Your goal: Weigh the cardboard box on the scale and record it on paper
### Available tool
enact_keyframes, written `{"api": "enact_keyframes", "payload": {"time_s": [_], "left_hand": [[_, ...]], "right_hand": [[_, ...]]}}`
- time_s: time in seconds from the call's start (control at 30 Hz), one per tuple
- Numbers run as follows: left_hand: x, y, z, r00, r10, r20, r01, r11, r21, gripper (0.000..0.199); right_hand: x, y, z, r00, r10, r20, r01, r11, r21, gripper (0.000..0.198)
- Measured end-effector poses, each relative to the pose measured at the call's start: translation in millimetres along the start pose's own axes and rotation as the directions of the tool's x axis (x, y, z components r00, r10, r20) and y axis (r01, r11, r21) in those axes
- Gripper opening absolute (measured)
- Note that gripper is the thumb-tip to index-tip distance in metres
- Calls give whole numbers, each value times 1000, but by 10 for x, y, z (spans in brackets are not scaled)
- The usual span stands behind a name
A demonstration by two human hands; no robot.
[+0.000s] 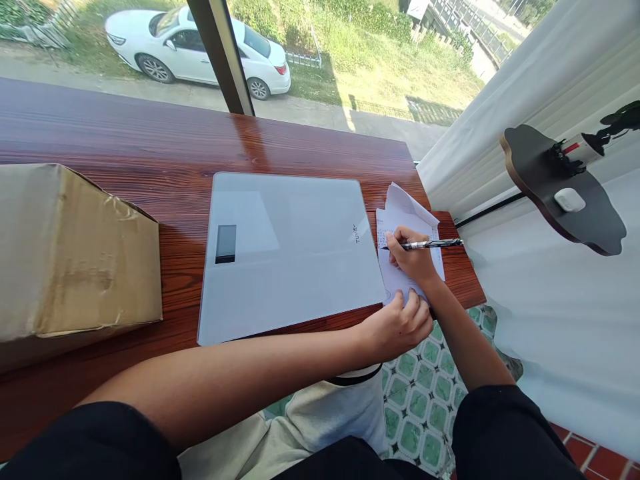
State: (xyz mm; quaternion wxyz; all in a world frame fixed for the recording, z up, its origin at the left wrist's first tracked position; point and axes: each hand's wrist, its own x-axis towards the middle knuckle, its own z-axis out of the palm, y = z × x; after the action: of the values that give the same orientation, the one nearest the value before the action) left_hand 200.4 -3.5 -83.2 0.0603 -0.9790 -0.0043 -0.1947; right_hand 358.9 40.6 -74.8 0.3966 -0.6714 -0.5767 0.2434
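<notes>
Across the lower half of the view runs the dark reddish wooden tabletop [150, 140], set against a window through which a white car [200, 47] stands on a paved strip beside grass. At the far left of the tabletop sits a brown cardboard box [70, 253], its surface creased and taped, well apart from both of my hands. Near the middle lies a flat, pale glass scale [290, 253], with a small dark display [226, 243] toward its left edge and a faint printed mark near its right edge. To the right, off the tabletop, white curtain fabric [540, 80] hangs beside a dark, irregularly shaped board [560, 193] that carries a small white object. Just beside the right edge of the scale, at the tabletop's right end, lies a white paper sheet [407, 213], its upper part folded up and its left side bearing fine lines of writing; whether it tucks under the scale I cannot tell. My left hand [397, 327] reaches across my body, its fingers curled loosely and its fingertips pressing on the near edge of the paper, holding nothing. My right hand [413, 257] rests on the paper, fingers closed narrowly about a pen [433, 244]. The pen has a silver and black barrel, lies nearly level, points left, and its tip meets the paper at the written lines.
</notes>
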Motion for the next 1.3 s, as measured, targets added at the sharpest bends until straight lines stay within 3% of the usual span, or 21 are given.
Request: {"api": "enact_keyframes", "payload": {"time_s": [0.17, 1.3], "left_hand": [[-5, 5, 17, 1000, -3, -9, 3, 1000, -4, 38], [-2, 11, 27, 998, -19, -59, 21, 999, 41, 40]], "right_hand": [[-3, -10, 12, 998, 52, -37, -50, 998, 40, 41], [12, 10, 19, 999, -10, -35, 10, 1000, -4, 40]]}}
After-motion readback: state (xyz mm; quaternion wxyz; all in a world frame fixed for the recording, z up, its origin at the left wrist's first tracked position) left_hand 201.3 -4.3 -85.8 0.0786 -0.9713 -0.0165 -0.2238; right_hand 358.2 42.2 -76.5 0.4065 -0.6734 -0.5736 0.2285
